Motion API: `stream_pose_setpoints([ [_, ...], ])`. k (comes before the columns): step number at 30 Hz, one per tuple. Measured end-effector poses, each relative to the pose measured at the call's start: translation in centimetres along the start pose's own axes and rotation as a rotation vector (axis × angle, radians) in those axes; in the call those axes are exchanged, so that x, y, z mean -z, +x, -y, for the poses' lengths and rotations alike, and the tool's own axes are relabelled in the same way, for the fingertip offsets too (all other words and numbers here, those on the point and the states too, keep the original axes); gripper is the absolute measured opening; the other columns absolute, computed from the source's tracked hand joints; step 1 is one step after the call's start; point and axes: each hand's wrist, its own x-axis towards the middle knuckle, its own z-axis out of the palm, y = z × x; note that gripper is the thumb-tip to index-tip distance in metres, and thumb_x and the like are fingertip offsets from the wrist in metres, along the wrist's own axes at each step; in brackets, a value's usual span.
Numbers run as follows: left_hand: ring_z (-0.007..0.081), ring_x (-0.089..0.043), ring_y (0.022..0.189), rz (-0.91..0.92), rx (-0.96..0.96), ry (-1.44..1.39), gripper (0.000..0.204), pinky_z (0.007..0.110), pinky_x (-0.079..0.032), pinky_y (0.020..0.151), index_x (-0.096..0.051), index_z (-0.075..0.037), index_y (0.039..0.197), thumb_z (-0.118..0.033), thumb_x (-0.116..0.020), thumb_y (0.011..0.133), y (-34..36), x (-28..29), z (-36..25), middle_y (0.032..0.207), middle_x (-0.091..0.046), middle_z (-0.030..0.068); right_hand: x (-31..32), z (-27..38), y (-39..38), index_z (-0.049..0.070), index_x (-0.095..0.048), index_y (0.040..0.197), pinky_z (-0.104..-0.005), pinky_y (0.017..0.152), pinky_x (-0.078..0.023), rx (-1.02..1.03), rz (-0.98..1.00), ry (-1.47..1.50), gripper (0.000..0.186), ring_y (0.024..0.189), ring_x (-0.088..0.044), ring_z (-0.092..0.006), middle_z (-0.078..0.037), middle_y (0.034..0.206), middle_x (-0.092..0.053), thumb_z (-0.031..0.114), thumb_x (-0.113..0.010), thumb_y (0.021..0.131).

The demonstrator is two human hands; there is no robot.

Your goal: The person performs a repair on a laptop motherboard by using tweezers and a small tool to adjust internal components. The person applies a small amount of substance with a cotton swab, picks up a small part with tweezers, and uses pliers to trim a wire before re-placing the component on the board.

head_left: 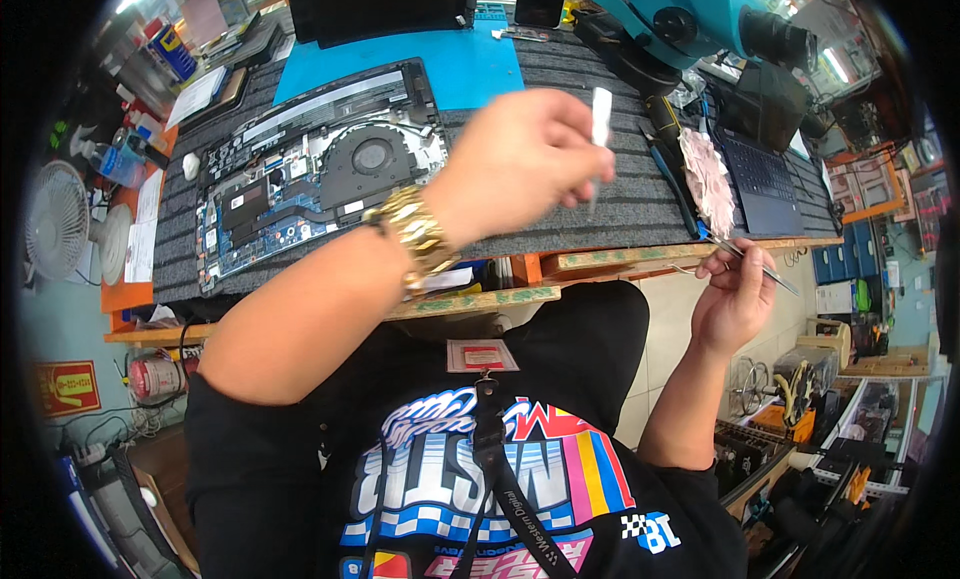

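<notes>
Tweezers (752,261) in right hand (735,299) (beside grey ribbed mat (600,214)), cluttered workshop.

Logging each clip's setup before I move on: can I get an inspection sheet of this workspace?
Surface: grey ribbed mat on a wooden bench.
Job's things: small white strip; tweezers.
Clutter: opened laptop, blue mat, microscope, closed laptop, crumpled cloth.
Grippers: left hand pinches the strip; right hand holds the tweezers.
Cables: some at lower left, unclear.
Surroundings: fan, crowded shelves.
</notes>
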Motion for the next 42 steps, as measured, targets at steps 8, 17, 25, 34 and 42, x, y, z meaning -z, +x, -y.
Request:
stream_pose_setpoints([
  [8,0.0108,-0.075,0.084,-0.070,0.028,-0.162,0.019,0.026,-0.062,0.079,-0.068,0.001,0.114,-0.015,-0.075,0.107,-3.0,2.0,-0.9,0.108,-0.082,0.0157,-1.2,-0.1,1.1,-0.005,-0.067,0.111,-0.0362,0.071,-0.057,0.028,0.123,0.013,0.030,0.078,-0.068,-0.0229,-0.017,0.095,-0.072,0.021,-0.054,0.117],
  [17,0.0131,-0.077,0.089,-0.050,0.008,-0.164,0.018,0.029,-0.064,0.082,-0.067,-0.001,0.112,-0.016,-0.076,0.107,-1.3,-0.9,-0.5,0.109,-0.082,0.0162,4.2,-1.2,3.5,-0.005,-0.070,0.128,-0.0239,0.069,-0.041,-0.058,0.011,-0.428,0.028,0.075,-0.049,-0.0067,0.002,0.084,-0.056,0.014,-0.053,0.117],
  [25,0.0175,-0.079,0.096,0.010,-0.061,-0.195,0.014,0.032,-0.066,0.087,-0.067,-0.001,0.112,-0.010,-0.076,0.106,3.6,-8.6,3.2,0.107,-0.079,0.0107,4.9,-1.9,3.3,-0.003,-0.074,0.129,-0.0225,0.060,-0.028,-0.168,0.059,-0.741,0.030,0.069,-0.036,-0.0012,0.011,0.078,-0.041,0.010,-0.080,0.102],
  [34,0.0101,-0.071,0.074,-0.117,-0.171,-0.091,0.015,0.026,-0.056,0.061,-0.064,-0.001,0.112,-0.011,-0.074,0.108,8.5,-14.9,5.6,0.098,-0.076,0.0079,4.2,-3.6,3.0,0.007,-0.082,0.109,-0.0321,0.065,-0.043,0.192,0.120,-0.936,0.017,0.063,-0.051,-0.0142,-0.005,0.076,-0.064,0.001,-0.078,0.094],
  [42,0.0078,-0.068,0.071,-0.106,-0.185,0.074,0.014,0.026,-0.054,0.060,-0.062,0.000,0.112,-0.008,-0.072,0.108,8.5,-17.3,9.0,0.096,-0.076,0.0076,6.0,-6.3,-1.1,0.001,-0.075,0.108,-0.0242,0.058,-0.033,-0.100,-0.241,-0.362,0.012,0.062,-0.045,-0.0039,0.006,0.074,-0.056,0.013,-0.074,0.107],
])
